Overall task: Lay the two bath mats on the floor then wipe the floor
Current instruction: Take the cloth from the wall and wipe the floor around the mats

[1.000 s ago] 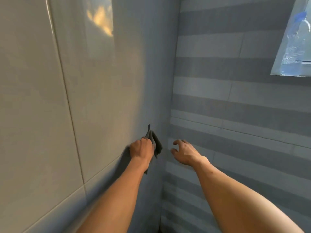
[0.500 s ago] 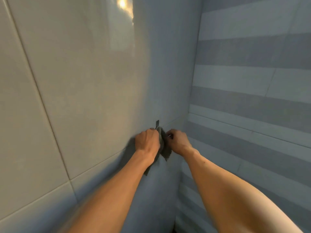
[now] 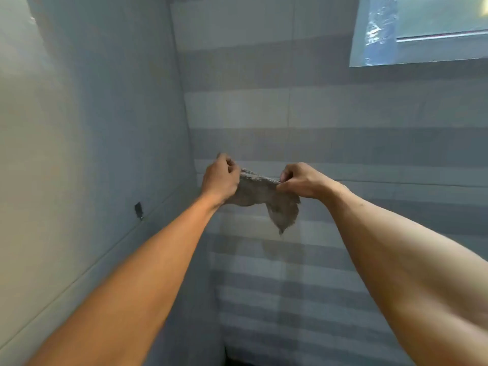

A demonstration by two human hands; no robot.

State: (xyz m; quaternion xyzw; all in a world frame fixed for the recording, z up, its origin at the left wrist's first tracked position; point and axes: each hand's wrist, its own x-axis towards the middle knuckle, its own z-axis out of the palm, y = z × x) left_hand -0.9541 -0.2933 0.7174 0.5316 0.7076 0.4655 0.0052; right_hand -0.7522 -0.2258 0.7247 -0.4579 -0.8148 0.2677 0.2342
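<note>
Head view: you've got the cloth (image 3: 260, 192) stretched btwn both hands at chest height, clear of the striped wall. Left hand (image 3: 220, 179) fisted on one end, right hand (image 3: 299, 180) pinching the other; long axis runs left-right, loose corner hanging nearer your right. Floor's out of view, well below.

— What can't you make out here?
— The left hand (image 3: 220, 179) covers one end of the grey cloth (image 3: 264, 196), and the right hand's fingertips (image 3: 284, 178) hide its upper edge.
— Anything cut off?
— The niche (image 3: 420, 30) at upper right runs past the top and right edges; the thing inside it is a blur. Both forearms leave the bottom edge.
— The dark thing (image 3: 138, 208) at left?
— Too small to tell.
</note>
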